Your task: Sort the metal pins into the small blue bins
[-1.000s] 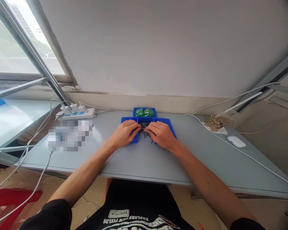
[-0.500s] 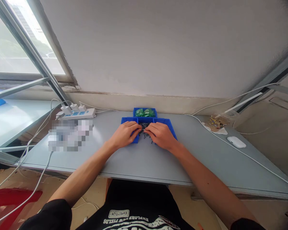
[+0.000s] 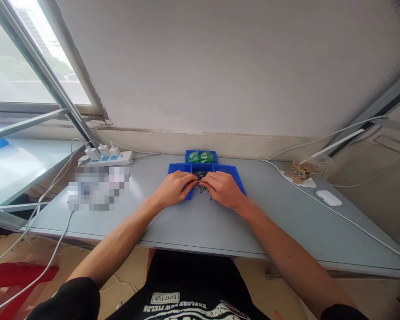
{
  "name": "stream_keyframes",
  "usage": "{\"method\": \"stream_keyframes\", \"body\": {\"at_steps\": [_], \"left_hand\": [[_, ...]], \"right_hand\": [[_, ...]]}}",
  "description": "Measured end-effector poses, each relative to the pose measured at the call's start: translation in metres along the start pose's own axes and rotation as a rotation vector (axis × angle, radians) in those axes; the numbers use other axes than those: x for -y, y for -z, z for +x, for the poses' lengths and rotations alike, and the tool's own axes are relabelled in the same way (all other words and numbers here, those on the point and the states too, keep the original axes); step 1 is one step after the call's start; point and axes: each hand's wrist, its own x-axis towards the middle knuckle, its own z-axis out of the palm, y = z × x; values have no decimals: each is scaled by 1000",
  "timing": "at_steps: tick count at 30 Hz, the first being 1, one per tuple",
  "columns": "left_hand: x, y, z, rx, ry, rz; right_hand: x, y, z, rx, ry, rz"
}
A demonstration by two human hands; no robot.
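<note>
My left hand (image 3: 177,187) and my right hand (image 3: 224,189) meet fingertip to fingertip over a pile of small dark screw-like pieces (image 3: 204,176). Both are closed in a pinch; whatever sits between the fingertips is too small to make out. The pile lies between a left blue bin (image 3: 180,167) and a right blue bin (image 3: 236,176), with some pieces spilling forward toward the table. My hands partly cover both bins. Behind stands another blue bin (image 3: 216,153) holding green packets (image 3: 206,156).
A white power strip (image 3: 125,157) with plugged-in chargers sits at the back left, near a pixelated patch. Toward the right are a white case (image 3: 328,198), a clear container (image 3: 315,165) with brownish contents, and a white cable (image 3: 346,217) across the grey table (image 3: 200,226).
Both hands stay in nearly the same place over the pile. Only a slight shift of the fingertips shows.
</note>
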Motion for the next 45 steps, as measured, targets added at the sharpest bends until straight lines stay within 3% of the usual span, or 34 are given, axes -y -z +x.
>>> {"method": "stream_keyframes", "body": {"at_steps": [31, 45], "left_hand": [[-2, 0, 0, 39, -10, -29], [0, 1, 0, -47, 22, 28]], "right_hand": [[3, -1, 1, 15, -21, 31], [7, 5, 5, -17, -64, 99]]}}
